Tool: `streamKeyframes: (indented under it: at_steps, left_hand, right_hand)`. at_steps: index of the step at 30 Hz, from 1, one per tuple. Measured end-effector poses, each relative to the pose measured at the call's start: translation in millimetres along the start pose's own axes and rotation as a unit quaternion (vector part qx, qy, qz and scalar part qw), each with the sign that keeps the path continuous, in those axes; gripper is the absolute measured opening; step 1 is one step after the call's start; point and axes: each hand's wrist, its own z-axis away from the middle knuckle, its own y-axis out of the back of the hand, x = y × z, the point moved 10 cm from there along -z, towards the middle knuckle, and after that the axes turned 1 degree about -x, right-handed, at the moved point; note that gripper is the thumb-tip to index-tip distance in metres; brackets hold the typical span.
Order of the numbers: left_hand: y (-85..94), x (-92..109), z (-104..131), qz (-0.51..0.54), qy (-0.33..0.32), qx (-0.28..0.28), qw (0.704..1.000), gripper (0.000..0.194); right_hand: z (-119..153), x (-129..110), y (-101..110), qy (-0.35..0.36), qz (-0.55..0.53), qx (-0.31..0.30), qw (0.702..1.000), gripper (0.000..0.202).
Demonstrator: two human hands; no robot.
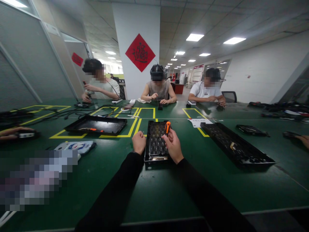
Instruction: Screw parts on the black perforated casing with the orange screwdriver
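- Screwdriver (167, 129): orange and black handle at the top, thin dark shaft pointing down, nearly upright over the right part of the tray; where the tip ends is too small to tell.
- Tray (154, 141): black, shallow, rectangular, raised rim, patterned floor, a pale shiny strip at its near end; open side up, flat on the green table (152, 196), long sides running away from the viewer.

Long black left sleeve (116, 187), matching right sleeve (207, 193), left hand (139, 142) bare beyond its cuff (135, 157), right hand (174, 147) likewise

Left of the middle tray (154, 143) on the table (217, 190) lies another tray (109, 123); right, a third tray (225, 137).
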Motion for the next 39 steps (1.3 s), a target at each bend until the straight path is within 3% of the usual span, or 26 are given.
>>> streamKeyframes:
  at_steps: [10, 20, 29, 34, 39]
  left_hand:
    - [-19.1, -9, -1, -0.026, 0.004, -0.079, 0.997, 0.025]
    - [-22.6, -8, -2, -0.033, -0.023, -0.072, 0.997, 0.026]
    - [-24.8, -13, -4, 0.003, 0.025, -0.081, 0.996, 0.037]
    - [-28.3, -8, -2, 0.008, 0.028, -0.115, 0.993, 0.041]
    - [-27.7, -6, -1, 0.004, 0.029, -0.13, 0.991, 0.039]
  right_hand:
    - [0, -1, 5, 0.008, 0.062, 0.012, 0.998, 0.037]
    - [0, -5, 0, 0.008, -0.008, -0.002, 1.0, 0.037]
    - [-1, -4, 5, 0.024, 0.114, 0.012, 0.993, 0.028]
    - [-1, 0, 2, -0.006, 0.034, 0.002, 0.999, 0.041]
    - [0, -1, 1, -0.013, 0.004, 0.002, 1.0, 0.038]
